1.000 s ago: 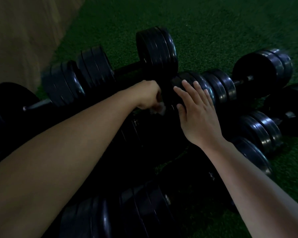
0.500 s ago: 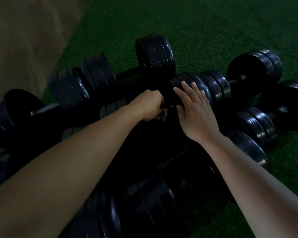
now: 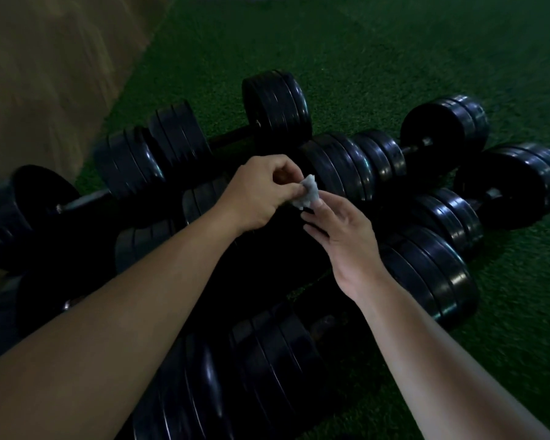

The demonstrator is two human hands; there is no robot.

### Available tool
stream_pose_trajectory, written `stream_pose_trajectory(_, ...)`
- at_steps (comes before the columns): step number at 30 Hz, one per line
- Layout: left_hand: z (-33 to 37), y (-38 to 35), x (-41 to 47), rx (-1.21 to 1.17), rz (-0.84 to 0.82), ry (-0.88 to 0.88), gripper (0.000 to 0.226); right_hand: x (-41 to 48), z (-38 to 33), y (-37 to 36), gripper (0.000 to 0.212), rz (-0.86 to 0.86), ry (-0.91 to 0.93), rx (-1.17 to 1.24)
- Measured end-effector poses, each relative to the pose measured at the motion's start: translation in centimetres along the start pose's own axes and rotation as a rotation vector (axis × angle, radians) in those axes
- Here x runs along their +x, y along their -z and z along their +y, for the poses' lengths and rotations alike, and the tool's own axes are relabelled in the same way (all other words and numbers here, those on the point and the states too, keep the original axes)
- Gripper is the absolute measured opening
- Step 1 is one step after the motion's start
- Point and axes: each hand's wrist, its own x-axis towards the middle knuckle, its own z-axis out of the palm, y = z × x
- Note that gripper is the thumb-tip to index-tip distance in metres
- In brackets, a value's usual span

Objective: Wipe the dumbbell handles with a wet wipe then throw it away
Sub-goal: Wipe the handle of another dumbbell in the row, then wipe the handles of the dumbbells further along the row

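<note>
Head view: Over a heap of black dumbbells (image 3: 340, 166) on green turf floor (image 3: 394, 58), a person holds a crumpled white wet wipe (image 3: 307, 193) in the air between both hands. The left hand (image 3: 254, 192) grasps it, fingers curled and pinching its near side. The right hand (image 3: 340, 230) reaches up from just below and to the right, fingers extended, their tips touching the wipe's lower edge. The wipe is clear of every weight. The nearest plates sit just beyond the hands, and one dark handle (image 3: 232, 138) runs beyond the left hand. The handles directly beneath the hands are lost in shadow.

The likely hazard is the pass itself. With only fingertips on a small, damp wad, it could slip and fall into the dark gaps between the plates. The loosely piled dumbbells may also roll and pinch fingers reaching for a buried handle, and the dim light could leave a handle missed. No brand, label or legible writing shows on the plates or the wipe.
</note>
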Motion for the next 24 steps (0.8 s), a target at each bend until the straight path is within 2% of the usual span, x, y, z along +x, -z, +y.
stream_pose_trajectory(4,0.1,0.0,-0.7,0.014,-0.044,-0.017,0.008,0.3,0.4,-0.4,0.030,-0.020,-0.035,0.108)
stream_pose_trajectory(9,0.0,1.0,-0.9,0.090,-0.189,-0.040,0.017,1.4,1.4,-0.5,0.022,0.014,-0.082,0.086)
stream_pose_trajectory(13,-1.5,2.4,-0.3,0.396,-0.079,-0.076,0.021,2.6,3.3,-0.4,0.019,0.090,-0.219,0.029)
stream_pose_trajectory(15,-2.9,3.3,0.1,0.597,-0.028,-0.080,0.022,3.3,4.7,-0.4,0.024,0.143,-0.288,-0.010)
stream_pose_trajectory(17,-4.3,3.7,0.4,0.698,0.013,-0.075,0.023,4.3,5.9,-0.5,0.030,0.190,-0.350,-0.033)
stream_pose_trajectory(24,-6.1,3.4,0.6,0.553,0.025,0.024,0.034,6.6,7.9,-1.9,0.023,0.346,-0.450,0.098)
